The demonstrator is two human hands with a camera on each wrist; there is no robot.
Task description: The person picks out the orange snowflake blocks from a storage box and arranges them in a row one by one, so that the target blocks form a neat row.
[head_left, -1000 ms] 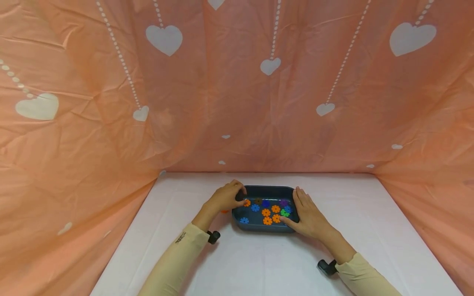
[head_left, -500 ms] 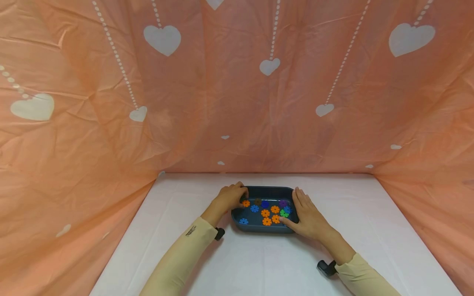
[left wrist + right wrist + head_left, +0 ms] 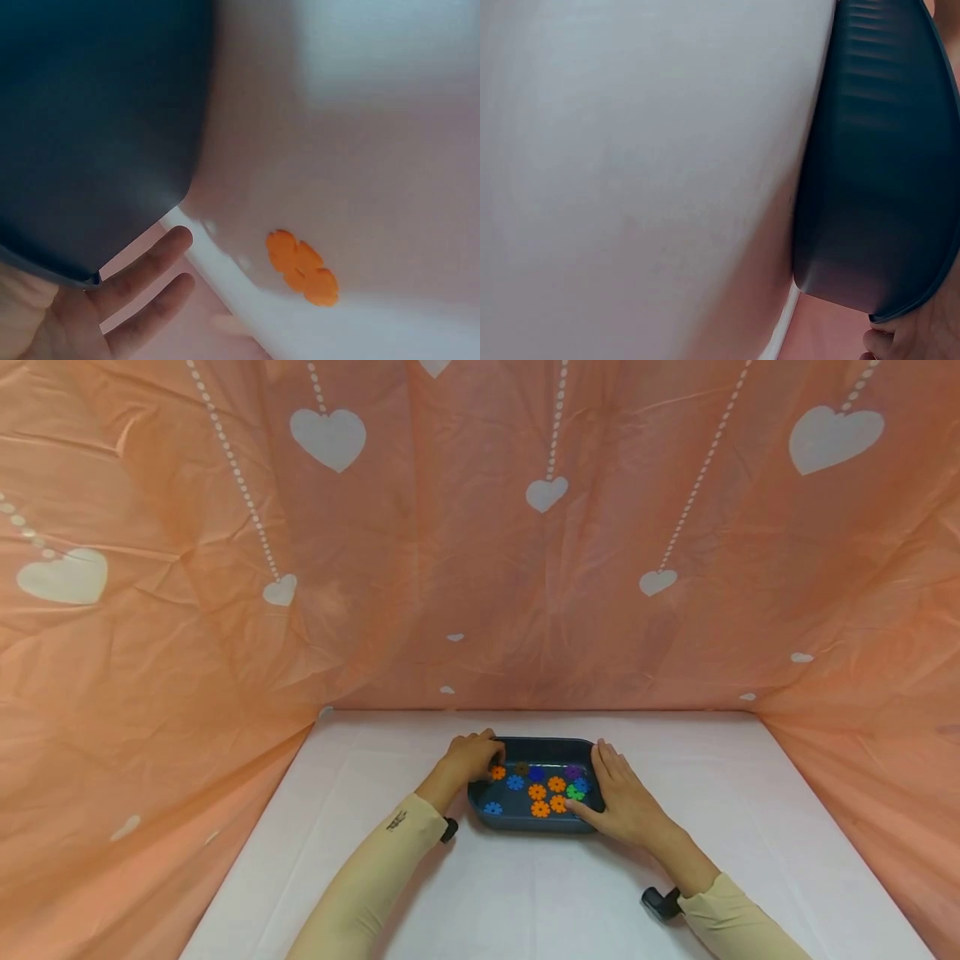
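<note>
A dark blue-grey tray (image 3: pixel 525 824) holds several notched, flower-shaped plastic discs, among them an orange disc (image 3: pixel 540 809), a green disc (image 3: pixel 575 792) and a blue disc (image 3: pixel 492 808). My left hand (image 3: pixel 468 758) reaches over the tray's left rim near the far corner, its thumb and forefinger bent inside beside another orange disc (image 3: pixel 498 772). I cannot tell whether they pinch anything. Two of its fingers (image 3: pixel 146 262) stretch past the tray's outer wall in the left wrist view. Along the right rim lies my right hand (image 3: pixel 630 799), fingers straight and thumb over the inside.
One orange disc (image 3: pixel 301 268) lies on the white tabletop (image 3: pixel 525 893) outside the tray's left end. Peach curtains (image 3: pixel 480 568) with white hearts enclose the table at the back and sides. Black camera mounts (image 3: pixel 662 903) sit at both wrists.
My left hand has shifted slightly right, further over the tray's left rim, and its wrist now hides the loose orange disc in the head view. The right hand and the tray stay put.
</note>
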